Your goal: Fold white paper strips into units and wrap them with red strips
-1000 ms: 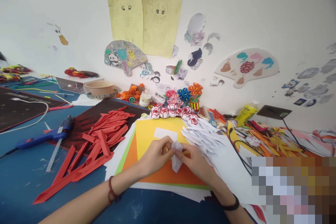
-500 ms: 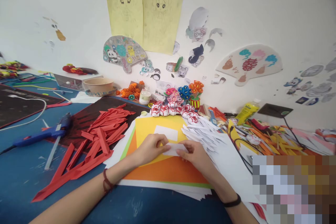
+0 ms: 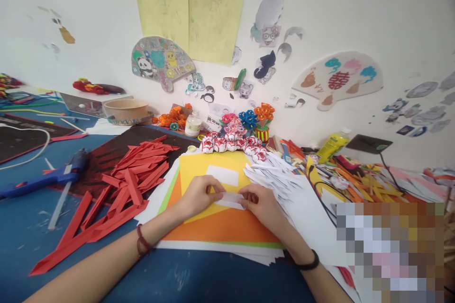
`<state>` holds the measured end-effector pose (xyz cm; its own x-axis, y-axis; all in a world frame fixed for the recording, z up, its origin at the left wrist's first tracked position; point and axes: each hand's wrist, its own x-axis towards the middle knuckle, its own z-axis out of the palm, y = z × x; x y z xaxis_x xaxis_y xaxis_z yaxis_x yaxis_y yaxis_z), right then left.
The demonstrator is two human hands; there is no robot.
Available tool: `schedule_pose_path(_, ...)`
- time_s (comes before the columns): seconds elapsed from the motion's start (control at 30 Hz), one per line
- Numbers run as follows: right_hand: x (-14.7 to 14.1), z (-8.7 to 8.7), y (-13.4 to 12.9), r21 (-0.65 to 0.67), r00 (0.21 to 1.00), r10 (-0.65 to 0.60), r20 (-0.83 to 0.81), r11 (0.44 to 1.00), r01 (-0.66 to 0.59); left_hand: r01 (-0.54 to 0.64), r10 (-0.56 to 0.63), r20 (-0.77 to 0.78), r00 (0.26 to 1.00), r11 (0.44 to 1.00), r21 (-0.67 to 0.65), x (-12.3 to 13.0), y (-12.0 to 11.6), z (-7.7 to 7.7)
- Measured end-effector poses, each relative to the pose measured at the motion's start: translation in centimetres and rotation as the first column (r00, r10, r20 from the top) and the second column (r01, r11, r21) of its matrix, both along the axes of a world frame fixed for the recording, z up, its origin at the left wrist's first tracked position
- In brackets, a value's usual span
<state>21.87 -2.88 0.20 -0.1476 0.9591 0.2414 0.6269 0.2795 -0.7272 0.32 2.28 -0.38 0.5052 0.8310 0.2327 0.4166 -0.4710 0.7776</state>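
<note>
Between my hands is a small strip of white paper (image 3: 230, 200), with a fold along its length. My left hand (image 3: 203, 195) pinches its left end between thumb and fingers. At the right end, the thumb and fingers of my right hand (image 3: 261, 203) close on it too. Under the strip lie a yellow sheet (image 3: 194, 165) and an orange sheet (image 3: 216, 229), stacked on other paper. Just beyond my fingers, a flat white paper rectangle (image 3: 223, 175) rests on the yellow sheet.
Folded red paper strips (image 3: 131, 184) are piled on the left, near a blue glue gun (image 3: 67, 173). White folded strips (image 3: 280, 177) lie to the right. Behind the sheets sit red-and-white paper pieces (image 3: 232, 144). A yellow bottle (image 3: 332, 146) stands at the back right.
My right thumb and fingers have shifted on the strip's right end, and a folded lower edge now shows. The whole view has moved slightly.
</note>
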Motion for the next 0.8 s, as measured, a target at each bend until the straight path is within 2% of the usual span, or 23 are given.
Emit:
schedule_pose_path(0.2,-0.1,0.2,0.0,0.083,1.000,-0.002,0.020,0.997,0.001,-0.006,0.005,0.011,1.000,0.998,0.060,0.0,-0.1,0.3)
schedule_pose_path(0.3,-0.1,-0.1,0.1,0.128,1.000,-0.001,0.013,0.992,-0.001,0.039,-0.039,0.003,0.999,0.999,0.015,-0.1,0.4,0.1)
schedule_pose_path(0.43,0.3,-0.4,0.3,0.124,0.999,0.030,0.010,0.992,-0.031,0.092,-0.092,-0.012,0.996,0.996,-0.003,-0.3,1.2,0.1)
schedule_pose_path(0.7,0.3,-0.1,0.0,0.189,0.988,0.112,0.108,0.973,-0.131,0.167,-0.147,-0.116,0.982,0.967,0.190,-0.7,0.9,0.7)
schedule_pose_path(0.8,0.2,-0.1,-0.1,0.185,0.989,0.102,0.107,0.975,-0.121,0.191,-0.144,-0.184,0.972,0.944,0.268,-0.6,0.7,0.6)
